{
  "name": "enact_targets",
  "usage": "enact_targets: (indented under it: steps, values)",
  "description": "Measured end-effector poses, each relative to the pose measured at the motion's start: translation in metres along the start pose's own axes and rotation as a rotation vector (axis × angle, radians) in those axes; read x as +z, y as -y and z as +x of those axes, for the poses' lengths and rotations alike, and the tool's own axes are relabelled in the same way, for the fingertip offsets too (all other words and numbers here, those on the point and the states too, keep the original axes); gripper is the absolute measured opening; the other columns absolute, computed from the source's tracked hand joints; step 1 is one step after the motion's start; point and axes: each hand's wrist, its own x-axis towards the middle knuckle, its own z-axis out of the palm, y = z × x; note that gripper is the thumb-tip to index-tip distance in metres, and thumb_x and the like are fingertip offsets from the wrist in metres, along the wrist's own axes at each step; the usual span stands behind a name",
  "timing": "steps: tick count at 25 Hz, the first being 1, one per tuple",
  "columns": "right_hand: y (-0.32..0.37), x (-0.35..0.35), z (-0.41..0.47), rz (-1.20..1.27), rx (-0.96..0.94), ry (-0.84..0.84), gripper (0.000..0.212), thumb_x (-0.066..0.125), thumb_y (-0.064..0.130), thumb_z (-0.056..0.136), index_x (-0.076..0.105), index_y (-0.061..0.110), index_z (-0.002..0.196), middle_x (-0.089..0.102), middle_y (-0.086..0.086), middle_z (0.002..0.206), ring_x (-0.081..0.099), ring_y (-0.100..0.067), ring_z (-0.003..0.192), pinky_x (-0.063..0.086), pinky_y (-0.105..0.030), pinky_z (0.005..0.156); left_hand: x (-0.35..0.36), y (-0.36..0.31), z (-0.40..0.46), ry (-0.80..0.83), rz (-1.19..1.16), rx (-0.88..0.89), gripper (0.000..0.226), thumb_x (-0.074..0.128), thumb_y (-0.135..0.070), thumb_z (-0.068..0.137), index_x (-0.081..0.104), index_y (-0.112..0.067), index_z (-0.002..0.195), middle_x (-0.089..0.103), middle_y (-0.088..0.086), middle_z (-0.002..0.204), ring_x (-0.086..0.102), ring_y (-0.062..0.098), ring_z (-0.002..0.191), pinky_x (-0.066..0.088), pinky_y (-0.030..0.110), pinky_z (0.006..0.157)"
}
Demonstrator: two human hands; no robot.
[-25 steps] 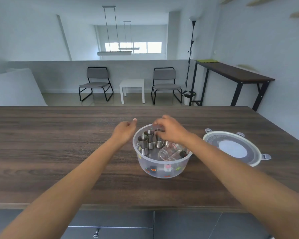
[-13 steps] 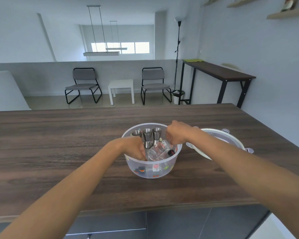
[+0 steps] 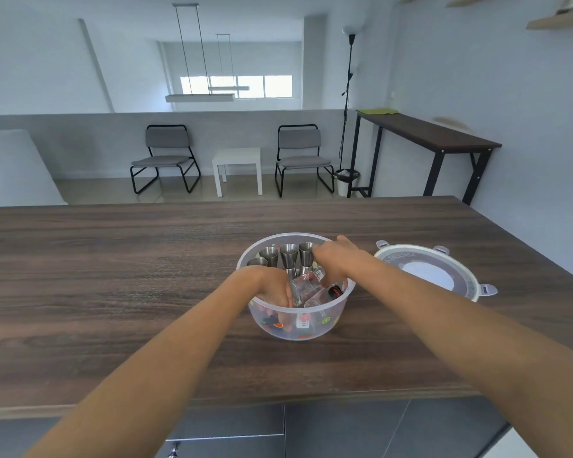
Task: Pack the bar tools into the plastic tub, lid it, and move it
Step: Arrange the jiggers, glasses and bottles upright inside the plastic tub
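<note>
A clear round plastic tub with small coloured stickers stands on the dark wooden counter. Inside it, several steel jiggers stand upright at the back and clear glass pieces lie on their sides at the front. My left hand is down inside the tub's left side, its fingers curled against the end of a glass. My right hand reaches over the right rim, one finger at a jigger's top and the thumb down by the glass. The round white-rimmed lid lies flat to the tub's right.
The counter's right edge runs close behind the lid. Beyond the counter are two grey chairs, a white side table and a dark high table against the right wall.
My left hand moved from outside the tub's left rim down into the tub, against the glass. My right hand stayed over the tub's right side. The lid has not moved.
</note>
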Motion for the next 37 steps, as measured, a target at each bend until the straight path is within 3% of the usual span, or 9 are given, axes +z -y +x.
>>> enact_targets:
  steps: [4,7,10,12,16,21,27,31,37]
  values:
    - [0.005,0.004,0.004,0.010,0.038,-0.028,0.057,0.070,0.032,0.077,0.047,0.009,0.125,0.066,-0.005,0.115,0.058,-0.022,0.113,0.032,-0.035,0.100,-0.001,0.001,-0.003,-0.085,0.021,0.056,0.019,0.084,-0.032,0.059,0.073,-0.027,0.073,0.071,-0.005,0.102,0.061,0.017,0.103,0.047,0.032,0.098]
    - [0.007,0.006,0.005,0.047,0.061,-0.028,0.059,0.069,0.029,0.076,0.045,0.008,0.126,0.066,-0.005,0.113,0.058,-0.023,0.112,0.033,-0.035,0.098,-0.010,0.004,-0.010,-0.158,0.010,0.053,0.031,0.082,-0.028,0.059,0.076,-0.016,0.087,0.073,-0.003,0.095,0.064,0.016,0.095,0.052,0.033,0.094]
    - [0.007,0.003,0.003,0.120,0.074,-0.043,0.052,0.068,0.033,0.075,0.051,0.013,0.120,0.065,-0.003,0.112,0.057,-0.023,0.112,0.035,-0.037,0.096,-0.019,0.008,-0.018,-0.177,-0.042,0.066,0.023,0.079,-0.021,0.063,0.073,-0.015,0.084,0.067,-0.006,0.081,0.061,0.012,0.080,0.053,0.030,0.088]
    - [0.007,-0.002,0.001,0.205,0.103,-0.052,0.043,0.071,0.037,0.073,0.056,0.014,0.105,0.065,-0.003,0.105,0.058,-0.024,0.107,0.038,-0.037,0.090,-0.024,0.010,-0.025,-0.189,-0.075,0.071,0.022,0.080,-0.021,0.062,0.071,-0.017,0.082,0.065,-0.009,0.074,0.059,0.010,0.073,0.052,0.028,0.082]
    - [0.003,-0.011,-0.007,0.470,0.192,-0.074,0.036,0.072,0.035,0.069,0.045,0.014,0.058,0.049,0.001,0.061,0.051,-0.020,0.059,0.037,-0.028,0.053,-0.027,0.014,-0.031,-0.211,-0.168,0.055,0.034,0.084,-0.029,0.059,0.073,-0.012,0.086,0.066,-0.005,0.077,0.059,0.011,0.073,0.053,0.028,0.079]
    - [-0.001,-0.023,-0.012,0.684,0.285,-0.142,0.042,0.073,0.036,0.072,0.066,0.000,0.093,0.071,-0.011,0.084,0.063,-0.023,0.069,0.048,-0.028,0.060,-0.027,0.014,-0.034,-0.223,-0.234,0.052,0.035,0.083,-0.031,0.064,0.072,-0.008,0.088,0.065,0.001,0.079,0.060,0.014,0.075,0.054,0.030,0.079]
    - [-0.009,-0.028,-0.014,0.672,0.304,-0.073,0.027,0.069,0.013,0.078,0.063,0.000,0.100,0.073,-0.015,0.086,0.074,-0.025,0.071,0.060,-0.033,0.073,-0.030,0.015,-0.038,-0.262,-0.417,0.071,0.028,0.082,-0.018,0.069,0.071,-0.004,0.091,0.062,-0.003,0.060,0.058,0.001,0.047,0.050,0.013,0.053]
    - [-0.011,-0.029,-0.012,0.610,0.295,-0.062,0.024,0.071,0.008,0.076,0.068,-0.002,0.097,0.075,-0.017,0.087,0.073,-0.026,0.080,0.058,-0.032,0.077,-0.030,0.018,-0.038,-0.336,-0.470,0.107,0.034,0.083,-0.019,0.068,0.070,-0.001,0.094,0.065,0.001,0.066,0.060,0.004,0.051,0.051,0.014,0.055]
    - [-0.003,-0.020,-0.002,0.531,0.267,-0.138,0.014,0.054,-0.004,0.079,0.066,-0.003,0.085,0.064,-0.014,0.081,0.062,-0.029,0.073,0.046,-0.028,0.054,-0.031,0.026,-0.038,-0.387,-0.631,0.100,0.019,0.072,-0.004,0.077,0.069,-0.005,0.096,0.065,0.003,0.076,0.064,0.004,0.058,0.051,0.010,0.054]
